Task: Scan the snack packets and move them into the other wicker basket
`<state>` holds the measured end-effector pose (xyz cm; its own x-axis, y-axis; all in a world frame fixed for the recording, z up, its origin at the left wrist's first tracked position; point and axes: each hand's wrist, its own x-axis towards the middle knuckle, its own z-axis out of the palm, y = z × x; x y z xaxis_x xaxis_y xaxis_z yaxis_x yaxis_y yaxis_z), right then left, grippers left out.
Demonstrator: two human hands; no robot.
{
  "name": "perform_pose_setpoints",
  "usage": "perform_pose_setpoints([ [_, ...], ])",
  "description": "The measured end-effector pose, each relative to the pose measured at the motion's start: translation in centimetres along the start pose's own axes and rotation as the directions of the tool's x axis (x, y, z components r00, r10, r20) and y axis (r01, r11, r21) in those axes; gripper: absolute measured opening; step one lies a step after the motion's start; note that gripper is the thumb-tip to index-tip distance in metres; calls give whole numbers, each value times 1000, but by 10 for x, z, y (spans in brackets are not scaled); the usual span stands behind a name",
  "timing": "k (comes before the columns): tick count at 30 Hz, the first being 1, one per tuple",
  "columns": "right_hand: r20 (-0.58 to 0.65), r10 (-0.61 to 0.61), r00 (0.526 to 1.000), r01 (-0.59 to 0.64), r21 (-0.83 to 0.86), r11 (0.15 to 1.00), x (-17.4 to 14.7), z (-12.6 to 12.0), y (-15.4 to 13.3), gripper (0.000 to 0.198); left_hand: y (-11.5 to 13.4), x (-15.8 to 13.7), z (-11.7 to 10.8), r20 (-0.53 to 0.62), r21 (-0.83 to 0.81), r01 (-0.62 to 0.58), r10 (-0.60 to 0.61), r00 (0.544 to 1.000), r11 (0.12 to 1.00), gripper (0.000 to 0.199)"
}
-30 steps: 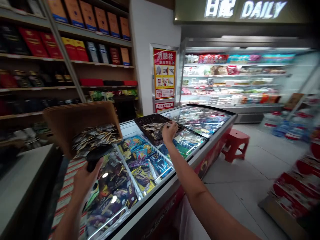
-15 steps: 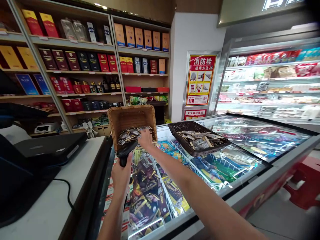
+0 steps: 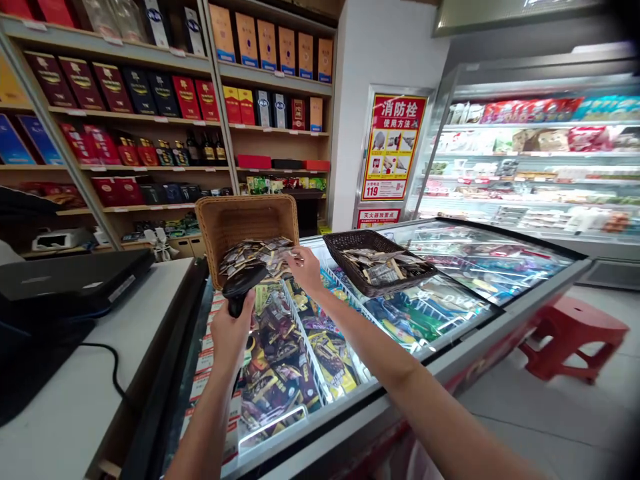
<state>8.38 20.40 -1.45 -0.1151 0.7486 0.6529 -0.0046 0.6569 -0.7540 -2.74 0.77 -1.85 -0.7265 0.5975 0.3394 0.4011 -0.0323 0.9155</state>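
My left hand (image 3: 231,329) is wrapped round the handle of a black barcode scanner (image 3: 244,283), its head in front of a tan wicker basket (image 3: 247,217). That basket is tilted toward me, with many small flat packets (image 3: 255,255) heaped in its lower part. At the basket's right edge is my right hand (image 3: 306,269), its fingers pinched together beside the packets; what they hold, if anything, is too small to make out. To the right, a dark brown wicker basket (image 3: 373,291) with similar packets lies on the freezer's glass top.
Beneath the baskets is a glass-topped chest freezer (image 3: 460,320) full of wrapped ice creams. A white counter (image 3: 145,313) with a black device (image 3: 75,280) runs along the left. A red stool (image 3: 575,333) stands on the right. Shelves of boxes (image 3: 270,117) line the back.
My right hand has drawn back from over the packets to the basket's right edge. The camera view has shifted, bringing the red stool more fully into sight. The scanner stays in my left hand.
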Motion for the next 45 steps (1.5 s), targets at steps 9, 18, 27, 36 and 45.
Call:
perform_pose_setpoints([
  [9,-295,273,916,-268,56,962,-43,-92,18,28,14,-12,11,248,-37,1,8,969,999,51],
  [18,-213,519,828,-416,386,823,-38,-88,31,30,21,-18,13,437,64,-53,20,899,997,49],
  [27,-184,529,828,-452,340,825,-37,-101,15,30,16,-19,15,496,145,-117,30,868,983,54],
  [36,-184,535,825,-455,345,821,-37,-101,14,29,20,-21,15,528,177,-167,49,848,970,55],
  [45,-220,538,814,-429,397,811,-33,-90,31,29,11,-16,13,525,196,-195,65,849,961,57],
])
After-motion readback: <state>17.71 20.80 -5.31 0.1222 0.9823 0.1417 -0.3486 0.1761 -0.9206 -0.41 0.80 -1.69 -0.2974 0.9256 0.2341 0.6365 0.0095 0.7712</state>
